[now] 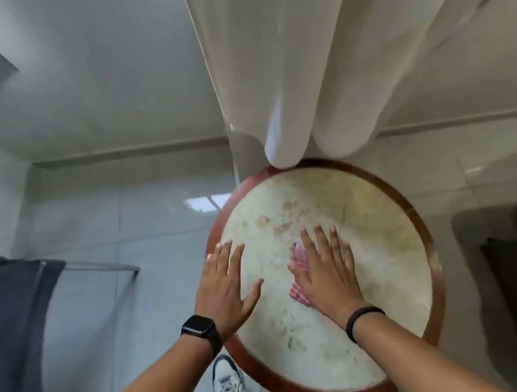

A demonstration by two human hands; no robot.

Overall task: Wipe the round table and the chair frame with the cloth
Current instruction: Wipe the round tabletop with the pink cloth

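On one round table (pixel 371 208), two hands lie spread flat: right (pixel 327 270) pressing one checked cloth (pixel 298 259), left (pixel 225 281) bare.

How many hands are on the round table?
2. The left hand lies flat near the table's left edge; the right hand presses the checked cloth near the middle.

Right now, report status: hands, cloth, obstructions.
Right hand flat on red-checked cloth, mid round cream tabletop with brown rim. Left hand flat, bracing near edge. White curtain touches far rim.
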